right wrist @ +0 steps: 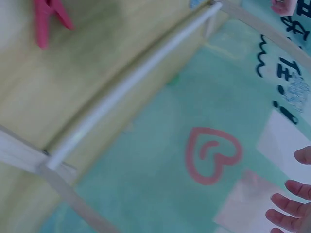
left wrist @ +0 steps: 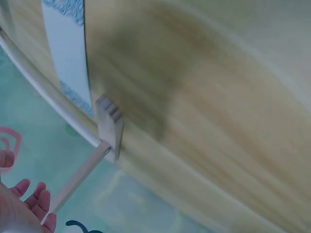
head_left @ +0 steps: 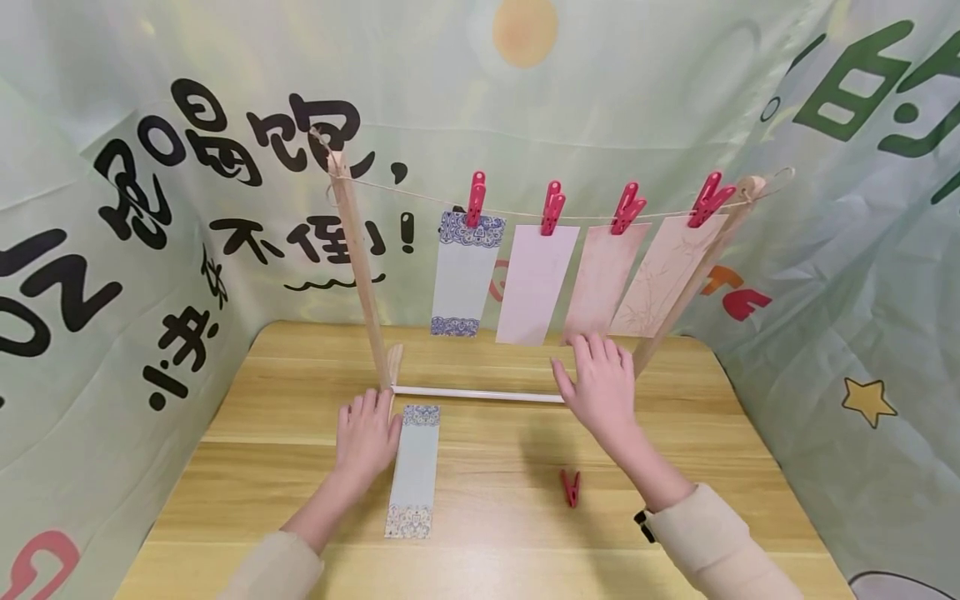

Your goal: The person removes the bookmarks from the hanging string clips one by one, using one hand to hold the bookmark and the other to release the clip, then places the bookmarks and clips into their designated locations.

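My left hand [head_left: 366, 437] is above the table near the foot of the left wooden post [head_left: 358, 275], fingers loosely bent around nothing. Just right of it lies a pale blue paper card [head_left: 416, 471] with patterned ends. My right hand [head_left: 603, 392] hovers empty below the hanging pink card [head_left: 606, 279], its fingers apart in the right wrist view. A red clothespin [head_left: 571, 488] lies on the table, nearer than that hand. Along the string [head_left: 420, 197], red clothespins hold a blue-patterned card [head_left: 468, 279], a lilac card [head_left: 536, 283], the pink card and a pale card with branch drawings [head_left: 670, 275].
A white rod [head_left: 480, 394] joins the two posts low down, across the wooden table [head_left: 495, 542]. The right post [head_left: 705, 258] leans outward behind the last card. Printed cloth [head_left: 450, 83] surrounds the table at the back and sides.
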Tool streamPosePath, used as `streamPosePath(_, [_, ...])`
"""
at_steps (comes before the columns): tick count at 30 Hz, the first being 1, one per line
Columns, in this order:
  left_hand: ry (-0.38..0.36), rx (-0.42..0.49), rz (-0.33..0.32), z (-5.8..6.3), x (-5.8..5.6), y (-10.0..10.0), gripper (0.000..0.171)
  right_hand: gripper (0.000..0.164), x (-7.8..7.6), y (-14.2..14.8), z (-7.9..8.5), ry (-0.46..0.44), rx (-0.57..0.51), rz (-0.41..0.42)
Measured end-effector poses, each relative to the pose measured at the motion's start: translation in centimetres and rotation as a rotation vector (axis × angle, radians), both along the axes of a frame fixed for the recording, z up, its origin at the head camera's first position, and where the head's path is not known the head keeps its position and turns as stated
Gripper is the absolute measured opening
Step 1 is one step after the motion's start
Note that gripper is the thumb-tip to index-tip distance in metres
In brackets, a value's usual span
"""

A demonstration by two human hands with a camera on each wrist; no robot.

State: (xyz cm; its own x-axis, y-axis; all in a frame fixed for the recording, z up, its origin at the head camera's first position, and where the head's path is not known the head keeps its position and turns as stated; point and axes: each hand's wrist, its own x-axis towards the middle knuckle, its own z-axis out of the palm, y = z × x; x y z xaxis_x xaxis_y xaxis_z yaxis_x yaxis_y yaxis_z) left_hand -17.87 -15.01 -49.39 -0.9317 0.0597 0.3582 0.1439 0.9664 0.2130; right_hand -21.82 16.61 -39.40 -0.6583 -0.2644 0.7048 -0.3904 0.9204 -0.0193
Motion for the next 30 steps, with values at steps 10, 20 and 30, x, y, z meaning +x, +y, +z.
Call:
streamPosePath(10, [0.072,0.03,-0.052,2.5,-1.5,0.3,0.037,0.037,-0.6,-0.7,6.0,0.074,0.035,0.087])
streamPosePath(20, [0.07,0.069,-0.068,5.9,-2.9,0.8,0.042,0.034,-1.1,-2.1,10.6,0.145,0.116,0.149])
streamPosePath(30, [0.102,0.046,-0.125,7.8,-4.4,1.2,0.041,0.026,-1.9,-3.5,13.8,0.287,0.157,0.204])
